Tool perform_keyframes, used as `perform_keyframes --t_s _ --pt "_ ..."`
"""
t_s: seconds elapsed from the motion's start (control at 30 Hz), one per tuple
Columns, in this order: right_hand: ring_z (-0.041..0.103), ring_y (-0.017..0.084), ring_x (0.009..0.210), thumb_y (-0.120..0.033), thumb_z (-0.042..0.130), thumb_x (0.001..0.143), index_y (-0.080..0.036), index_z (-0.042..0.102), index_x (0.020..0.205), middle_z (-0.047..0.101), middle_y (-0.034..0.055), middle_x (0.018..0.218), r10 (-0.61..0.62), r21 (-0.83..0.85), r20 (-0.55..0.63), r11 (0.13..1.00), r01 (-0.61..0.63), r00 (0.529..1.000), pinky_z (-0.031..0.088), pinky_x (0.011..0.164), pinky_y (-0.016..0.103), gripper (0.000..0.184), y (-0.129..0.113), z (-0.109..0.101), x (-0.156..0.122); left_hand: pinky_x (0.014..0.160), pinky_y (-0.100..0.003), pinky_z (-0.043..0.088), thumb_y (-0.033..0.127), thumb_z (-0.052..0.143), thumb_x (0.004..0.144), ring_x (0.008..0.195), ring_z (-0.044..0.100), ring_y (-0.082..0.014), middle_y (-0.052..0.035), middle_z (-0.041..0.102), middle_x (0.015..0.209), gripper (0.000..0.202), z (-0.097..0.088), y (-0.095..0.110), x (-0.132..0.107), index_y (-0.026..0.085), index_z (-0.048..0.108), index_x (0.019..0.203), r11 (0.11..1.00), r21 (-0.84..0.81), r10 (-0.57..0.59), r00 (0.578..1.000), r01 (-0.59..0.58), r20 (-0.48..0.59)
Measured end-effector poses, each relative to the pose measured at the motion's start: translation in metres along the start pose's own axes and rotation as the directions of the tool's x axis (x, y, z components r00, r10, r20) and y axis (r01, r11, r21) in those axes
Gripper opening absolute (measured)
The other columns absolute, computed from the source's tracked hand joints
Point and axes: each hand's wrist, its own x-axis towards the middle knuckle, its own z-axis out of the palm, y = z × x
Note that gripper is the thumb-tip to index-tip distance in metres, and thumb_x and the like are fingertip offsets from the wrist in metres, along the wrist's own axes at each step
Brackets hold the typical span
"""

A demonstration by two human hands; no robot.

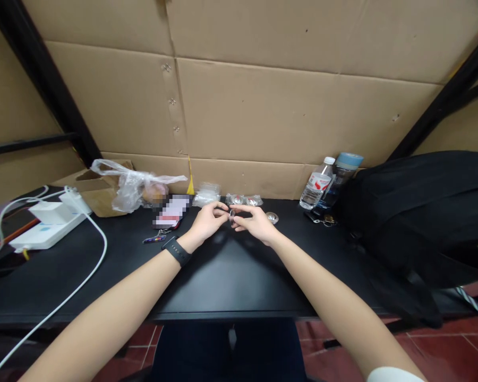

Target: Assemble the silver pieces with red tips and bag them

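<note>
My right hand (pixel 255 222) pinches a small round shiny piece (pixel 231 216), held on edge above the black desk. My left hand (pixel 207 223), with a black watch on its wrist, is closed with thumb and forefinger together at the left side of that piece. Whether the left fingertips grip the piece or something thin on it is too small to tell. Just right of my right hand lies a round silvery disc (pixel 272 217). Behind the hands are round items in clear wrappers (pixel 254 200) and a stack of clear plastic bags (pixel 206 194).
To the left are a phone (pixel 173 212), a tied plastic bag (pixel 133 188), a cardboard box (pixel 103 199) and a white power strip (pixel 50 228) with cables. A water bottle (pixel 316 187), a blue-lidded bottle (pixel 344 167), keys (pixel 327 218) and a black backpack (pixel 418 212) stand right.
</note>
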Motion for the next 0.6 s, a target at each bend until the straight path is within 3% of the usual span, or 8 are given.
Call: perform_keyframes --t_s 0.1,0.2,0.3,0.37,0.43,0.5,0.6 --pt "0.071 0.012 0.075 -0.024 0.084 0.074 -0.02 0.069 0.127 0.072 0.0078 0.116 -0.008 -0.068 0.068 0.998 0.012 0.998 0.062 0.079 0.031 0.056 -0.001 -0.001 -0.002 0.072 -0.031 0.052 0.024 0.067 0.076 0.078 0.074 -0.0212 -0.0037 0.079 0.085 0.023 -0.001 -0.001 0.0 0.021 0.066 0.1 0.991 0.132 0.005 1.0 -0.005 0.002" --pt "0.068 0.01 0.066 -0.023 0.086 0.07 -0.02 0.07 0.127 0.072 0.0077 0.115 0.004 -0.169 0.076 0.986 0.009 0.997 0.059 0.07 0.027 0.059 -0.001 -0.005 -0.001 0.08 -0.035 0.051 0.028 0.066 0.079 0.084 0.073 -0.0231 -0.0024 0.079 0.087 0.017 -0.006 0.007 -0.001 0.023 0.069 0.095 0.947 0.316 0.052 0.997 -0.066 0.052" --pt "0.063 0.008 0.06 -0.025 0.085 0.071 -0.02 0.071 0.125 0.071 0.0072 0.112 0.003 -0.302 0.006 0.953 -0.001 1.0 0.055 0.061 0.024 0.056 -0.003 -0.012 0.001 0.093 -0.048 0.045 0.027 0.062 0.083 0.106 0.066 -0.0324 -0.0078 0.078 0.102 0.016 -0.019 0.01 -0.002 0.024 0.074 0.092 0.759 0.638 0.15 0.988 -0.127 0.018" --pt "0.063 0.008 0.063 -0.026 0.085 0.07 -0.021 0.073 0.123 0.071 0.0062 0.11 -0.031 -0.399 -0.036 0.917 0.014 0.999 0.055 0.066 0.025 0.054 -0.006 -0.019 0.002 0.096 -0.056 0.039 0.025 0.06 0.083 0.122 0.053 -0.0403 -0.0137 0.072 0.122 0.019 -0.031 0.005 -0.001 0.023 0.077 0.092 0.588 0.804 0.223 0.973 -0.09 -0.055" --pt "0.064 0.009 0.067 -0.026 0.085 0.07 -0.021 0.073 0.121 0.072 0.0055 0.108 -0.062 -0.454 -0.068 0.891 0.025 0.996 0.055 0.072 0.027 0.053 -0.009 -0.025 0.002 0.097 -0.058 0.036 0.025 0.059 0.083 0.129 0.042 -0.0435 -0.0153 0.061 0.14 0.021 -0.043 -0.005 0.001 0.022 0.077 0.093 0.471 0.881 0.253 0.963 -0.044 -0.087" --pt "0.064 0.01 0.069 -0.026 0.085 0.07 -0.021 0.073 0.12 0.072 0.0059 0.108 -0.076 -0.469 -0.083 0.883 0.029 0.994 0.054 0.075 0.028 0.052 -0.011 -0.031 0.003 0.096 -0.057 0.035 0.026 0.056 0.085 0.13 0.039 -0.0433 -0.0139 0.057 0.146 0.024 -0.052 -0.016 0.003 0.022 0.077 0.096 0.409 0.912 0.237 0.968 -0.028 -0.077" --pt "0.064 0.01 0.07 -0.025 0.084 0.07 -0.02 0.073 0.121 0.072 0.007 0.109 -0.082 -0.466 -0.073 0.884 0.039 0.994 0.053 0.076 0.028 0.052 -0.011 -0.036 0.004 0.096 -0.056 0.034 0.024 0.053 0.086 0.129 0.04 -0.0416 -0.0127 0.059 0.144 0.027 -0.059 -0.025 0.006 0.022 0.075 0.103 0.381 0.923 0.189 0.981 -0.046 -0.029"
